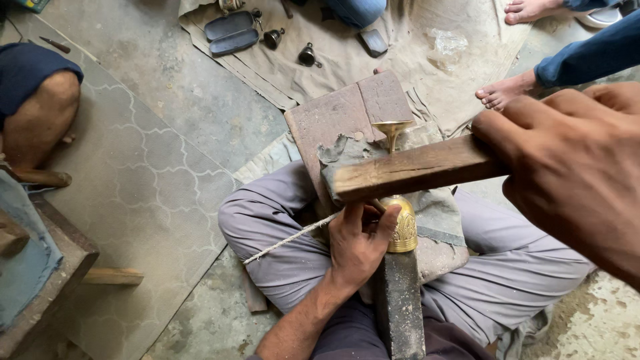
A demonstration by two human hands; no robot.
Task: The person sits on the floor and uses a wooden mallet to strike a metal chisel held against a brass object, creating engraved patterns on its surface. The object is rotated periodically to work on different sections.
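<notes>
One brass goblet-shaped piece (401, 220), one wooden bat (417, 170), one dark iron stake (399, 303), one rope (290, 240). Two dark oval trays (231, 32) on cloth (400, 53), both empty. Left hand (357, 243) fingers wrapped around brass piece, seated on stake over lap. Right hand (573, 170) fingers clenched on bat, raised just above piece
</notes>
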